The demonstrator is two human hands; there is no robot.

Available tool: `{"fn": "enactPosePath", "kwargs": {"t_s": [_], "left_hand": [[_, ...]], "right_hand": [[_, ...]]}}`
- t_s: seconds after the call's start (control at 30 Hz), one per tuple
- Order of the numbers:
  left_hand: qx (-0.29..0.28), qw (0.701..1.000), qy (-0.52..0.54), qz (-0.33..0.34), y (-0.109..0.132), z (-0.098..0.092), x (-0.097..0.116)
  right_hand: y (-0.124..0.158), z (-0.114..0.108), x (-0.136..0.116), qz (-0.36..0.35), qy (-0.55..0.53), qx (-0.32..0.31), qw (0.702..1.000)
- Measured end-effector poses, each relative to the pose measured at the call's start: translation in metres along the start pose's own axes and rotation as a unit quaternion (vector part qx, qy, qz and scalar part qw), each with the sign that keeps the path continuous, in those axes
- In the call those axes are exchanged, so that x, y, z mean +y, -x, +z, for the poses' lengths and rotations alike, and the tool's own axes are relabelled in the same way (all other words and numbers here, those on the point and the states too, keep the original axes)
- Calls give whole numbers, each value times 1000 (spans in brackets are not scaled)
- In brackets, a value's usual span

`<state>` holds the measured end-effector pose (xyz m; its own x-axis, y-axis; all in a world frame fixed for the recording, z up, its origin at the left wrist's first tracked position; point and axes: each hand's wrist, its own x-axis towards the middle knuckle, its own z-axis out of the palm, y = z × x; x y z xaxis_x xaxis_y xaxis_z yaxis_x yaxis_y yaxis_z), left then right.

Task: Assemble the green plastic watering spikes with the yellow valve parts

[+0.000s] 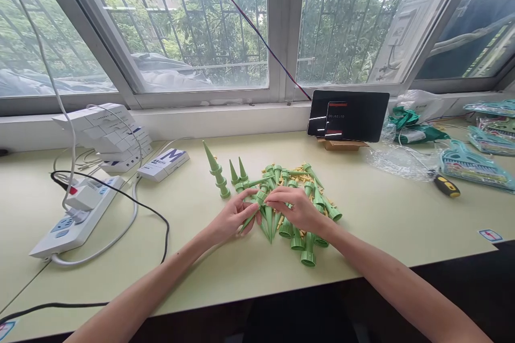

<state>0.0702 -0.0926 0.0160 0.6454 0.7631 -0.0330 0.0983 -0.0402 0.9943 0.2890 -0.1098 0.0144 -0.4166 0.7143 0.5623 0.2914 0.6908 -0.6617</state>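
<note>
My left hand (235, 215) is closed around a green plastic watering spike (261, 196), with its collar end up between thumb and fingers and its point slanting down to the left. My right hand (293, 204) has its fingertips pinched together at the collar of that spike; whatever lies between them is too small or hidden to make out. Under and beside the right hand lies a pile of similar green spikes (308, 252), with small yellow pieces (295, 176) scattered among them. Left of the pile stand a stack of spikes (218, 172) and two upright points (238, 171).
A dark tablet (349, 116) leans on a cardboard stand at the back. White boxes (164, 164) and a power strip (76, 218) with cables occupy the left. On the right are clear plastic wrap, a yellow-black handle (446, 186) and teal packages (475, 166). The table's front edge is close.
</note>
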Motion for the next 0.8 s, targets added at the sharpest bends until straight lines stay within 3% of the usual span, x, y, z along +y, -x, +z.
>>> {"fn": "enactPosePath", "kwargs": {"t_s": [0.33, 0.8], "left_hand": [[2, 999, 41, -2, -2, 1, -1], [35, 999, 14, -2, 0, 1, -1]], "right_hand": [[0, 0, -2, -36, -25, 20, 999], [0, 2, -3, 25, -39, 14, 999]]}}
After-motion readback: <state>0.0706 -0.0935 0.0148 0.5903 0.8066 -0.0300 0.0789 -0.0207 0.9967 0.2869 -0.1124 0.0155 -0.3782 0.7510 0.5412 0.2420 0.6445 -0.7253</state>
